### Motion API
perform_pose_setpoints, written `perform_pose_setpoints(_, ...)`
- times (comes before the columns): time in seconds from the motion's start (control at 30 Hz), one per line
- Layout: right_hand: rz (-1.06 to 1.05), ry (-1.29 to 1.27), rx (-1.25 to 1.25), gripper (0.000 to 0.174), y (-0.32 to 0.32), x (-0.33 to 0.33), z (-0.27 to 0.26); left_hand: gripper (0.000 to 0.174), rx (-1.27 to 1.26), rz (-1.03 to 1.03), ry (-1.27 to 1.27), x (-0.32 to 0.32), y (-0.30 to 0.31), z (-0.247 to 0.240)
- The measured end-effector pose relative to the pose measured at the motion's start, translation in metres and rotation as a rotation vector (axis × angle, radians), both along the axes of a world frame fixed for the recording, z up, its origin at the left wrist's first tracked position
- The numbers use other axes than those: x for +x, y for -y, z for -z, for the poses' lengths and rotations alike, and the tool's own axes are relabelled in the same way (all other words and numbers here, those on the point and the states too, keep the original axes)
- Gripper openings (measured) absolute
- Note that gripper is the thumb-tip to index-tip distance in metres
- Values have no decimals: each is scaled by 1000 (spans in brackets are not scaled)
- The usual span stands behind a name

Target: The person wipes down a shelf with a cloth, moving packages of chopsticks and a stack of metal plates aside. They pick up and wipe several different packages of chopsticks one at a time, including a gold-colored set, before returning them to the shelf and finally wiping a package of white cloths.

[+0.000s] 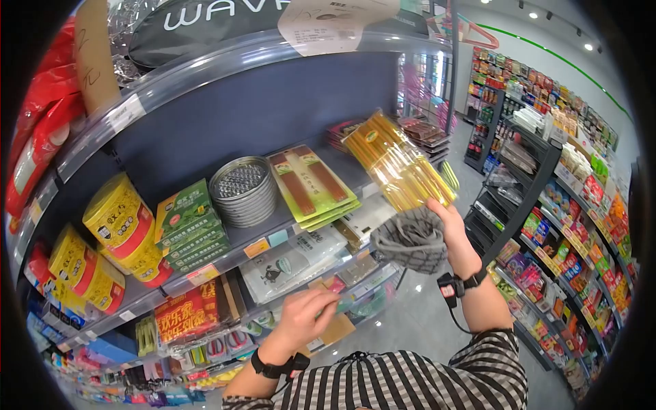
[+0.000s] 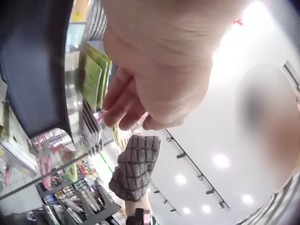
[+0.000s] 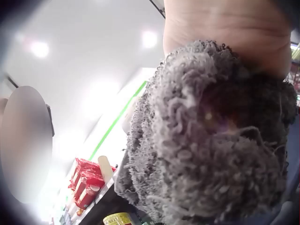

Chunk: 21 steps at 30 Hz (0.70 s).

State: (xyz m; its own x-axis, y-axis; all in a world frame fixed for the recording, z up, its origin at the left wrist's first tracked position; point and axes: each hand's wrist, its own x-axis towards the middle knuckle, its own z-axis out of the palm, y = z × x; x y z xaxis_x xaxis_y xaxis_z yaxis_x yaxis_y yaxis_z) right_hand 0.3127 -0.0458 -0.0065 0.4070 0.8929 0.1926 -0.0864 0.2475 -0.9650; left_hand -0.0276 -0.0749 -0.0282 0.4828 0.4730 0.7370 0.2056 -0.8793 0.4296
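In the head view my right hand (image 1: 451, 229) grips a bundled grey checked cloth (image 1: 410, 240) and a clear packet of yellow sticks (image 1: 398, 164), lifted off the shelf's right end. The fluffy side of the cloth (image 3: 206, 140) fills much of the right wrist view and hides the fingers there. My left hand (image 1: 305, 318) hangs in front of the shelf edge with its fingers loosely bent, holding nothing. From the left wrist view, that hand (image 2: 154, 70) is near the green packets (image 2: 95, 77), and the cloth (image 2: 137, 166) shows beyond it.
Along the shelf stand yellow tubs (image 1: 119, 219), green boxes (image 1: 188, 225), stacked metal tins (image 1: 244, 191) and green-edged packets (image 1: 311, 184). Flat grey packages (image 1: 294, 263) lie on the level below. Across the aisle on the right are stocked shelves (image 1: 547, 225).
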Motion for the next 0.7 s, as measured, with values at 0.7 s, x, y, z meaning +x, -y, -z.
perform_pose_setpoints(0.7,-814,-558,-376,45,-80,-37,-20,8,-388,-479,40,13,32,42)
